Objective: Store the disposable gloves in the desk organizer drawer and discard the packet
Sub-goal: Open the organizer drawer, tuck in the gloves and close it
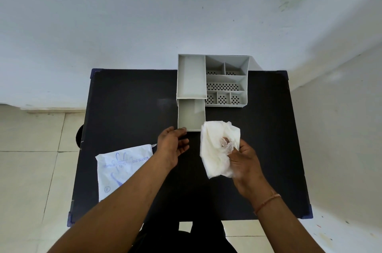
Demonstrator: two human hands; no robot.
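Note:
A grey desk organizer [226,78] stands at the back of a black table [132,107]. Its drawer [191,116] is pulled out toward me and looks empty. My left hand [172,145] touches the drawer's front left corner with thumb and fingertips. My right hand [242,161] grips a crumpled wad of translucent white disposable gloves [215,149], held just in front of the drawer's right corner. The white gloves packet [119,172], printed in blue, lies flat at the table's front left and hangs over the edge.
The organizer has a long open tray on its left and several perforated compartments on its right. A white wall rises behind the table. Pale floor tiles lie on both sides. A dark round object [79,135] shows at the table's left edge.

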